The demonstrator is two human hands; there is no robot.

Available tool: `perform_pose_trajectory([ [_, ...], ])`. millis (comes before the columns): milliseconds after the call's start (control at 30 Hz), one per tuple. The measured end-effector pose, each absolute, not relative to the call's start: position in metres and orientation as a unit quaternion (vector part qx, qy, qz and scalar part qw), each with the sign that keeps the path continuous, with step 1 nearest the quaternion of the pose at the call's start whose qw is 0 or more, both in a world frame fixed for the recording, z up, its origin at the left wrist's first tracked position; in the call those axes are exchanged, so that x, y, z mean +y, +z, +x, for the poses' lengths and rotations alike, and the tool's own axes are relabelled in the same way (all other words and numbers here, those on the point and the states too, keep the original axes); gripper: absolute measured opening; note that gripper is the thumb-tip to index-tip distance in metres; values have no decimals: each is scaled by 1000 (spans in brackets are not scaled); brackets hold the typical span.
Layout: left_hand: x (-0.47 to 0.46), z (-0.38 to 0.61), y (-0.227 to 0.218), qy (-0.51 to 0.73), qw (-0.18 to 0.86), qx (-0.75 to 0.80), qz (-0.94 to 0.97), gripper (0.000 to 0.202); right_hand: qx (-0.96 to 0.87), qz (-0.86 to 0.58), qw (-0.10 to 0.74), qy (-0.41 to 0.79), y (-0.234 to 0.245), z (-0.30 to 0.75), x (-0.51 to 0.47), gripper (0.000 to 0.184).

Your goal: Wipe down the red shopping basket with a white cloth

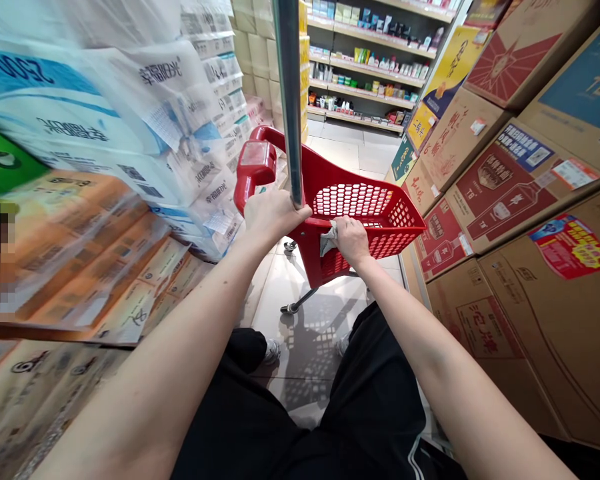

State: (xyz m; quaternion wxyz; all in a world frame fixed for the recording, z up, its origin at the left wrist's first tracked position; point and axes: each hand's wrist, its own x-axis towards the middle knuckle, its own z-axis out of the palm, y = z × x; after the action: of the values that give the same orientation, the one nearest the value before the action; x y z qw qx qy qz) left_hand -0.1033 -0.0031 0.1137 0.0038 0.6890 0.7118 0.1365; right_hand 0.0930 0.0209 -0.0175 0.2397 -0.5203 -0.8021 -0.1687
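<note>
A red plastic shopping cart [330,267] with a mesh basket stands before me on small wheels, and a metal pole [291,100] rises at its near end. My left hand [273,212] is closed on the cart's frame, beside the pole's lower end; its fingertips are partly hidden. In my right hand [353,239] is a crumpled pale cloth [329,239], pressed against the red rim of the basket. The basket's visible inside shows only its mesh walls. To the left of the pole, the cart's red handle [257,163] curves upward.
Stacked white plastic-wrapped packs [130,107] and orange packs [90,233] line the left side. Cardboard cartons [500,180] are piled on the right. Shelves of small bottles and boxes [375,63] stand at the far end. My feet are on the tiled floor [300,360] behind the cart.
</note>
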Motion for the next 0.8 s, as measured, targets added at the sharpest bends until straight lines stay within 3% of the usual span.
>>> perform_pose_trajectory([
  [300,-3,-109,112,130,-16,716,685,48,-790,-538,233,-181,-15,83,19,47],
  [533,-6,-107,115,135,-7,717,684,47,-817,-506,220,-170,-12,89,17,34],
  [800,-3,-107,109,147,1,708,691,46,-804,-485,302,-164,-30,94,15,38],
])
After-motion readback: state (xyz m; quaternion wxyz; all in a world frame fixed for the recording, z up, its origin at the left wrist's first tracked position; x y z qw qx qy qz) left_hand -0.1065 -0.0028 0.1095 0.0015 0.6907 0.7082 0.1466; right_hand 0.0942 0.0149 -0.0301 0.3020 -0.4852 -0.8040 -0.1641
